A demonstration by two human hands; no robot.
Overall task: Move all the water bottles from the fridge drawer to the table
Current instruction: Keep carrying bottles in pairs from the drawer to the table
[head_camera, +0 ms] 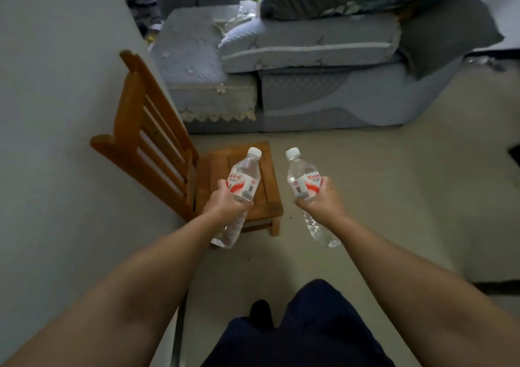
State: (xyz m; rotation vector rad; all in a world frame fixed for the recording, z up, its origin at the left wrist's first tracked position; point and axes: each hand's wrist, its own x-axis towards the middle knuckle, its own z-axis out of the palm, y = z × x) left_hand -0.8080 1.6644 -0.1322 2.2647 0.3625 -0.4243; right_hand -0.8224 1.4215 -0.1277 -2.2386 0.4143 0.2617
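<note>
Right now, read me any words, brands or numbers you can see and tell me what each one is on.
"Wahaha", in red, partly cut off by the thumb: label of the right-hand bottle.
Red script on the label of the left-hand bottle: too blurred to read.
Small print and square codes on both labels: too small to read.
No other text visible.

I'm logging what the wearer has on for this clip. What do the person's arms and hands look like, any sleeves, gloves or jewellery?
Both forearms are bare right up to the frame's edge: no sleeves in view. The left hand and right hand wear no gloves, and no watch or bracelet shows on either wrist. Rings cannot be told.
</note>
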